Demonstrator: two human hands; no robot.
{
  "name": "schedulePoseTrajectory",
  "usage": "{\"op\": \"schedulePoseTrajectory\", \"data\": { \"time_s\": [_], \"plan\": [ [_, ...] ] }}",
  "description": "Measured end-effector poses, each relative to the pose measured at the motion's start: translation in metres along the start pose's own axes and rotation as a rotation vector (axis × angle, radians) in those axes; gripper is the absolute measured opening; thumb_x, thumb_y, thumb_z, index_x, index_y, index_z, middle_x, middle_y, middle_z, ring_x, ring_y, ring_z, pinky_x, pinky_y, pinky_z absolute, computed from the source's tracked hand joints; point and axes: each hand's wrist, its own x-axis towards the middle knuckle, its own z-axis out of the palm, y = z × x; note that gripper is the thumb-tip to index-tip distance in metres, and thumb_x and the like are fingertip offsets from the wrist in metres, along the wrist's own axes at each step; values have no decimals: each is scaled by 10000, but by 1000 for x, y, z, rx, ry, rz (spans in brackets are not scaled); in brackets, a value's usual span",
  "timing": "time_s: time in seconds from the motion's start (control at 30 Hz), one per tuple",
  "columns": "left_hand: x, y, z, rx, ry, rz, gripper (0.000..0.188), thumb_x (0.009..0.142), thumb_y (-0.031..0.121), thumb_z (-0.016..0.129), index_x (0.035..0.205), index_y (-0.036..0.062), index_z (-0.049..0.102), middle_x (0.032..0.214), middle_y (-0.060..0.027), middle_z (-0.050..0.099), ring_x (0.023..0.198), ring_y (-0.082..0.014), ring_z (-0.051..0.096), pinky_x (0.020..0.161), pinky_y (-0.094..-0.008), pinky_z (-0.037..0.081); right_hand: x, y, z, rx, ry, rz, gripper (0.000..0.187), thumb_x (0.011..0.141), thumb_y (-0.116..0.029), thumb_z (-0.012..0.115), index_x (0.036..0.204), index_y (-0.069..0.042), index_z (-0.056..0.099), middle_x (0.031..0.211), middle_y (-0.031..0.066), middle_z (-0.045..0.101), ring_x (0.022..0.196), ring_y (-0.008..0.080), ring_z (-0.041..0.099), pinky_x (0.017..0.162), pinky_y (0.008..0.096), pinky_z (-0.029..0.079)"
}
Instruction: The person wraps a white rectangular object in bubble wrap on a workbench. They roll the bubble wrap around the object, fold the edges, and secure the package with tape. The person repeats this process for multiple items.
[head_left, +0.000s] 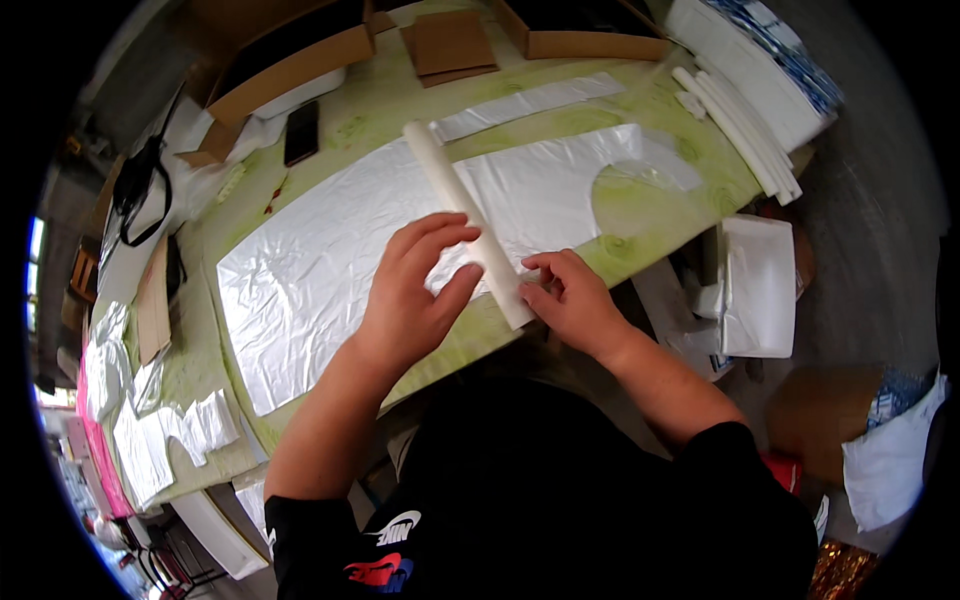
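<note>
A long white roll [493, 262] lies slantwise across a wrinkled, glossy white plastic sheet [300, 290] on the table, its near end at the table's front edge. At the roll's left side is my left hand [408, 285], its fingers and thumb spread apart, fingertips at the roll. My right hand [572, 305] is beside the near end, on the right, with thumb and fingers curled together in a pinch. What sits between those fingertips is too small to make out. Beyond the roll lies a narrow white plastic strip [530, 106].
The table wears a green patterned cover [650, 235]. A phone [301, 133], cardboard boxes [600, 46] and cardboard pieces [450, 48] are toward the back. More white rolls [745, 140] lie at the right. White foam boxes [760, 290] stand beyond the right edge; cut white pieces [150, 440] lie left.
</note>
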Motion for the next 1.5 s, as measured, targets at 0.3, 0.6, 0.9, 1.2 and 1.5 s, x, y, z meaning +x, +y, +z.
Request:
{"op": "schedulePoseTrajectory", "data": {
  "time_s": [0.3,0.6,0.9,1.2,1.5],
  "plan": [
    [110,-24,126,333,-654,-347,481,834,340,825,1224,89,699,1235,-140,706,1093,-312,693,945,-398,559,-30,41,-7,401,199,-83,151,987,-73,681,1130,-23,687,1002,37,627,857,100,598,769,256,506],
    [110,-49,146,305,-564,-347,257,893,300,734,1044,93,748,1032,-88,768,954,-275,736,857,-393,576,-27,59,-29,312,273,-93,146,976,-47,678,1118,-23,696,1020,55,671,876,122,621,786,262,513],
    [112,-42,145,309,-570,-423,261,937,288,649,1136,143,736,1129,-88,751,1054,-289,718,914,-408,568,7,45,-41,-548,374,-471,318,798,-152,779,1109,-111,726,1193,48,674,1115,296,596,981,444,466],
    [118,-46,146,117,-616,-551,402,851,367,778,1141,89,754,1077,-76,765,970,-205,727,870,-343,572,23,67,-34,-447,290,-442,217,803,-157,752,1017,-121,744,1150,12,714,1079,289,597,977,450,450],
    [120,-58,146,113,-586,-571,350,880,340,737,1110,77,757,1014,-69,763,908,-166,709,837,-324,563,13,72,-38,-308,388,-470,231,807,-68,745,1037,-86,731,1130,80,728,1077,314,629,968,418,492]
  ]
}}
